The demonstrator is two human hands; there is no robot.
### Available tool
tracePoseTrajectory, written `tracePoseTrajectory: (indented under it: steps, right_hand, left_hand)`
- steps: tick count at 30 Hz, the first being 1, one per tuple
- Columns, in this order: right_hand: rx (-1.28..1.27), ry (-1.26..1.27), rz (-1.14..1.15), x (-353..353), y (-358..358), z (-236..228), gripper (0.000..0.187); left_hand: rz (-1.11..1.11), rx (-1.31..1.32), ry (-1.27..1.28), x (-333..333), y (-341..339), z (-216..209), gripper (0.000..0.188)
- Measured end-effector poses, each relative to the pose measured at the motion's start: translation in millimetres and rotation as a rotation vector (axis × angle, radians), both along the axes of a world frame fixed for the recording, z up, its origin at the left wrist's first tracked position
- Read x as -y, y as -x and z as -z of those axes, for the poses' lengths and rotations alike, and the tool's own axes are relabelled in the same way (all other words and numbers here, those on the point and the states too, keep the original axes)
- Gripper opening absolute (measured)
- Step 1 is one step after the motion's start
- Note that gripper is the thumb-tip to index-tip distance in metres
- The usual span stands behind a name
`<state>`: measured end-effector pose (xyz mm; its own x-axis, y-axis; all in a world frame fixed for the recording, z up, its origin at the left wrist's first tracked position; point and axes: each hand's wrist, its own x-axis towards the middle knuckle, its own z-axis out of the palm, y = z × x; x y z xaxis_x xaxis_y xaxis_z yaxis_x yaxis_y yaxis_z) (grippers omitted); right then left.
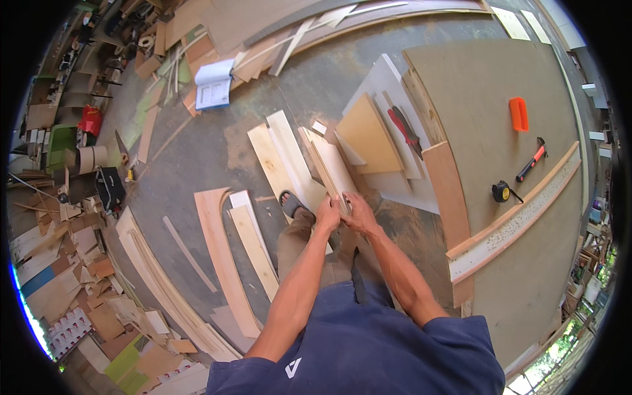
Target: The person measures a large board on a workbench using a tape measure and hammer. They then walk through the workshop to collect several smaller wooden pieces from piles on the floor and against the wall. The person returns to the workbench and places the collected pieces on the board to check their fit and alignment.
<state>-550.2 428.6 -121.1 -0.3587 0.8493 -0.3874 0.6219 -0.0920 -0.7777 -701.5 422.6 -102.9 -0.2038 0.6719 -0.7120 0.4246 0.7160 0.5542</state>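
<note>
In front of my legs, a narrow wooden board (pixel 329 161) stretches away from me, its pale face and layered edge showing. My left hand (pixel 327 214) is closed on the left side of its near end. On the right side of that same end, my right hand (pixel 359 213) grips it, the thumbs close together. How far the fingers reach underneath is hidden. Just left of the held board lie two pale planks (pixel 280 151) on the floor, beside my sandalled foot (pixel 289 203).
To the right, a large work panel (pixel 507 217) carries a hammer (pixel 532 160), a tape measure (pixel 502 191), an orange holder (pixel 519 114) and a long strip (pixel 517 217). A red-handled tool (pixel 404 131) rests on leaning sheets. Curved boards (pixel 227 257) and an open notebook (pixel 214 84) lie leftward.
</note>
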Motion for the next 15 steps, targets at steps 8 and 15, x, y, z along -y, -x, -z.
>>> tracePoseTrajectory:
  steps: [8, 15]
  right_hand:
    - [-0.122, 0.424, 0.013, 2, -53, -6, 0.076]
    - [-0.304, 0.466, 0.134, -3, -71, -6, 0.056]
  left_hand:
    - [0.010, 0.059, -0.074, -9, 9, 4, 0.045]
    - [-0.104, 0.060, -0.176, -2, 1, 10, 0.043]
